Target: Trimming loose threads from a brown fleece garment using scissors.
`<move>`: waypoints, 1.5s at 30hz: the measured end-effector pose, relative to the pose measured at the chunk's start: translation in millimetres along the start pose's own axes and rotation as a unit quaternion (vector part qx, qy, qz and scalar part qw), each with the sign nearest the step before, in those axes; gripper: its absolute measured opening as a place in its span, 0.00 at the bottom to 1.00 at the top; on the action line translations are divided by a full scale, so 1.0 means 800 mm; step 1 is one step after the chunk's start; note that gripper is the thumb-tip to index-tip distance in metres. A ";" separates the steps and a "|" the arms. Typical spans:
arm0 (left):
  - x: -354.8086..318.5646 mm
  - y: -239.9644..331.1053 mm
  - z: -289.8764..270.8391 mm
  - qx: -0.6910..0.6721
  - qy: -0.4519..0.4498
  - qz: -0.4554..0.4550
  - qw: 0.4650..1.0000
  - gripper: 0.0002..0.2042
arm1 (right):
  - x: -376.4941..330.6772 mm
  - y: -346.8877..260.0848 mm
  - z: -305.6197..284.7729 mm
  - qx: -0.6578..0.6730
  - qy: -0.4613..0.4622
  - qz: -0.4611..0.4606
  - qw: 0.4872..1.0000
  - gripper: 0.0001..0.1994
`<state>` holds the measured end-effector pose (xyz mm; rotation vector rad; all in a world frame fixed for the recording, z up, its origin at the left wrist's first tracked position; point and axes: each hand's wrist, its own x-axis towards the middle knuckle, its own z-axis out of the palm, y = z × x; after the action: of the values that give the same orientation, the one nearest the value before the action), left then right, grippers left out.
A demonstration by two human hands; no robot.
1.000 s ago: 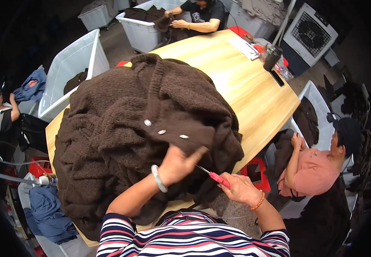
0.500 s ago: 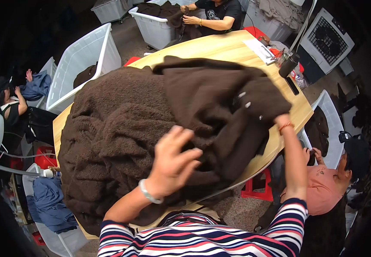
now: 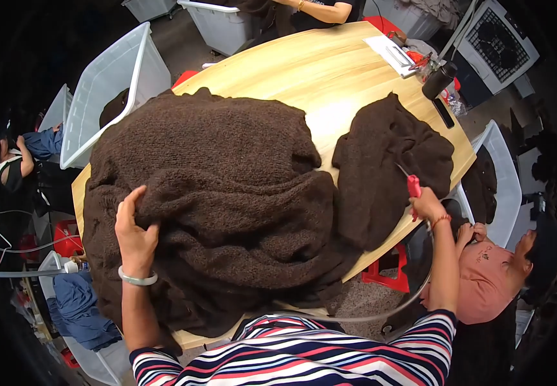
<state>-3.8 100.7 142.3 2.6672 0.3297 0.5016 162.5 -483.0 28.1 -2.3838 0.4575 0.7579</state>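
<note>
A large heap of dark brown knit fabric (image 3: 227, 148) covers the left and middle of the wooden table. My left hand (image 3: 135, 231), with thumb and fingers apart, is at the left part of this heap; whether it touches the cloth is unclear. To the right lies a separate, bunched brown knit garment (image 3: 381, 167). At its near right edge my right hand (image 3: 427, 204) is closed round a red air blow gun (image 3: 414, 186), whose thin metal nozzle points up and left over the garment. A grey hose (image 3: 381, 315) curves up towards this hand.
The wooden table (image 3: 278, 64) also bears a clipboard (image 3: 391, 55), a black bottle (image 3: 439, 80) and a phone (image 3: 443, 113) at the far right. White bins (image 3: 140, 64) stand around it. A co-worker in pink (image 3: 471, 283) sits at the right; a red stool (image 3: 387, 273) is nearby.
The brown garment my right hand was moving now lies on the table's right side, let go. That hand now shows the red air blow gun. My left hand has moved left over the heap.
</note>
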 end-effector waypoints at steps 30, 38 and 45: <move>-0.179 0.103 0.141 -0.296 -0.183 0.091 0.933 0.25 | -0.264 -0.030 0.169 0.113 0.039 -0.270 0.955 0.08; -0.173 0.068 0.169 -0.564 -0.282 -0.120 0.767 0.03 | -0.373 -0.014 0.216 0.084 -0.047 -0.296 0.950 0.20; -0.195 0.044 0.188 -0.621 -0.271 -0.161 0.718 0.02 | -0.426 -0.040 0.221 -0.095 0.044 -0.271 0.957 0.17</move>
<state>-81.1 -28.8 -17.4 1.2651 0.1556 -0.1910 -160.0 -300.0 133.0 -2.5486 -0.2483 0.4574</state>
